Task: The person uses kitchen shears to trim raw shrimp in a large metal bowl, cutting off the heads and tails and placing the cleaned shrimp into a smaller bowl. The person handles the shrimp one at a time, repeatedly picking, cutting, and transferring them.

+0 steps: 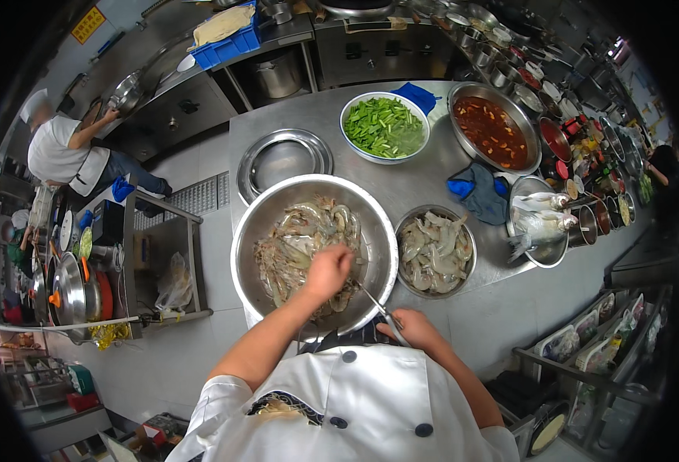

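In front of my body, a large steel bowl point(240, 254) holds a heap of raw whole shrimp point(302, 222). Over that heap is my left hand point(331, 268), its fingers curled; whether a shrimp is pinched in them I cannot tell. My right hand point(417, 330) grips a pair of metal scissors point(381, 309) at the bowl's near right rim, the blades pointing inward and up to the left. Just right of the large bowl stands a smaller steel bowl point(472, 271) filled with grey raw shrimp point(435, 248).
The steel table point(368, 179) also carries round metal trays point(244, 173), a bowl of chopped greens point(383, 127), a basin of red sauce point(489, 130), a dark cloth point(481, 196) and a bowl of whole fish point(538, 216). A co-worker point(74, 147) stands at the left counter. Racks point(582, 369) flank the right.
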A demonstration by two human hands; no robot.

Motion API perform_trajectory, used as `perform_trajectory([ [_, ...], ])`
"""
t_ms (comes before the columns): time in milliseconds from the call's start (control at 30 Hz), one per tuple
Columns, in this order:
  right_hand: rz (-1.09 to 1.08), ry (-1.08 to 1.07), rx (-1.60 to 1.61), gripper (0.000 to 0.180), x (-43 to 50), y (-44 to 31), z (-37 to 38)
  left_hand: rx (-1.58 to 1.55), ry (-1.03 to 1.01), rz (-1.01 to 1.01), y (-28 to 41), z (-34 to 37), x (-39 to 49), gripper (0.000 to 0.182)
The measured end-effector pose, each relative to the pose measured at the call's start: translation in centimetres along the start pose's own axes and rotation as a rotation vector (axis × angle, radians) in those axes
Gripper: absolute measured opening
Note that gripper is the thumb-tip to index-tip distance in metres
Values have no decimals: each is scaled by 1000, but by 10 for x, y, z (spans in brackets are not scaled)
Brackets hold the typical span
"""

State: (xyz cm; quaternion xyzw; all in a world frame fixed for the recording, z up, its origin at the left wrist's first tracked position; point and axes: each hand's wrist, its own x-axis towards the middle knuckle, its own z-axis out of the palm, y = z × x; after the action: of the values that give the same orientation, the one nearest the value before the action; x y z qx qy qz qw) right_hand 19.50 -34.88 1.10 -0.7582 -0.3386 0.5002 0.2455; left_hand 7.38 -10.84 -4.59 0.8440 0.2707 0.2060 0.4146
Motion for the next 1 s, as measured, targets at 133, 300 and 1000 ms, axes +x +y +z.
perform_trajectory([
  [133, 48, -14, 0, 42, -4, 8, 0, 542, -119, -52, -76, -35, 19, 14],
  [300, 47, 46, -71, 40, -10, 2, 3, 896, -266, 75, -105, -45, 56, 19],
  [1000, -48, 91, -42, 43, 11, -56, 10, -877, 223, -494, -46, -74, -58, 11],
])
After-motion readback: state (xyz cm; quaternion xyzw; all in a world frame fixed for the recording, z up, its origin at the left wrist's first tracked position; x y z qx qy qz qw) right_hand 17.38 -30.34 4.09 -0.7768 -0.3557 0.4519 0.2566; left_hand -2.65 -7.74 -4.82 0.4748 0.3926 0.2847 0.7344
